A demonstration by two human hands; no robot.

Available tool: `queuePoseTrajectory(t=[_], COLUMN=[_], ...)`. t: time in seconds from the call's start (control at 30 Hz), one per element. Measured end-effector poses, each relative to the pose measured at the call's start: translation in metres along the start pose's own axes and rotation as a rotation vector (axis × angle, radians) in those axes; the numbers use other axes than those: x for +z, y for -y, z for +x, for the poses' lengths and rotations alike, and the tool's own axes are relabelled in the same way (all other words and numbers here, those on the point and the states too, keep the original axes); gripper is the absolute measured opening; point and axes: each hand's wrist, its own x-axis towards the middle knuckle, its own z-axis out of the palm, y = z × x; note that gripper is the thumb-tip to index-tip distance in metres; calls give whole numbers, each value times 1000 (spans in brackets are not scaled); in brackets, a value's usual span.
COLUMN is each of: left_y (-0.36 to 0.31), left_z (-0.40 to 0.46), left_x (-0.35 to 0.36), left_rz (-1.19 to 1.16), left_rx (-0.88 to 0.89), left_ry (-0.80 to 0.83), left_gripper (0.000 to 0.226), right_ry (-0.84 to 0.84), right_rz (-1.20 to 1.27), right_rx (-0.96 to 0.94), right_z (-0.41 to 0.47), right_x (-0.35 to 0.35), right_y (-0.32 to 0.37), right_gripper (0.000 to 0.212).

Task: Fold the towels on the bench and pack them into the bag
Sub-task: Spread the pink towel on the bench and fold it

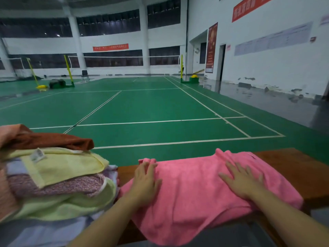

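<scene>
A pink towel (192,189) lies spread across the brown wooden bench (293,168), its near edge hanging over the front. My left hand (145,182) lies flat on the towel's left end with fingers straight. My right hand (243,182) presses flat on its right half, fingers spread. To the left sits a heap of unfolded towels (53,177): a rust-brown one on top, then pale yellow, mottled purple, and light green ones. No bag is in view.
Beyond the bench stretches a green badminton court (151,111) with white lines. Yellow net posts (181,68), a black chair (85,75) and white walls stand far off. Bare bench shows at the right of the pink towel.
</scene>
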Motion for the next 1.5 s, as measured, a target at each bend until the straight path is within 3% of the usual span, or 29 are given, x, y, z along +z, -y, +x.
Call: queuePoseTrajectory(t=[0.13, 0.27, 0.33, 0.4, 0.47, 0.5, 0.6, 0.67, 0.8, 0.97, 1.07, 1.13, 1.33, 1.5], left_y=[29, 40, 33, 18, 3, 0, 1, 5, 2, 1, -29, -51, -57, -59], left_z=[-8, -4, -9, -11, -5, 2, 14, 13, 8, 16, 7, 1, 1, 1], left_x=[0, -6, -6, -3, -4, 0, 12, 18, 24, 55, 43, 31, 36, 33], left_rz=[54, 148, 362, 510, 466, 393, 154, 107, 160, 222, 246, 200, 256, 270], left_rx=[-138, -322, -294, -261, -264, -183, -28, -96, -245, -249, -40, 74, 34, 29], left_ry=[10, 195, 190, 98, -57, -102, 79, 211, 280, 226, 117, 128, 228, 243], left_gripper=[67, 71, 91, 83, 78, 77, 77, 90, 81, 113, 92, 79, 88, 91], right_ry=[4, 41, 78, 129, 172, 193, 228, 241, 218, 196, 190, 177, -15, 72], right_rz=[15, 12, -39, -94, -107, -110, -114, -116, -120, -132, -129, -131, -149, -180], right_rx=[26, 53, 108, 162, 183, 192, 238, 289, 317, 248, 169, 132, 19, -85], right_z=[-13, -12, -8, -7, -6, -7, -13, -16, -19, -17, -18, -20, -37, -55], right_x=[-18, -18, -15, -14, -12, -13, -17, -18, -22, -23, -27, -30, -32, -37], right_y=[12, 7, 2, -1, -4, -5, -12, -21, -26, -27, -33, -37, -57, -75], right_gripper=[68, 71, 85, 99, 101, 101, 98, 97, 98, 95, 100, 103, 93, 92])
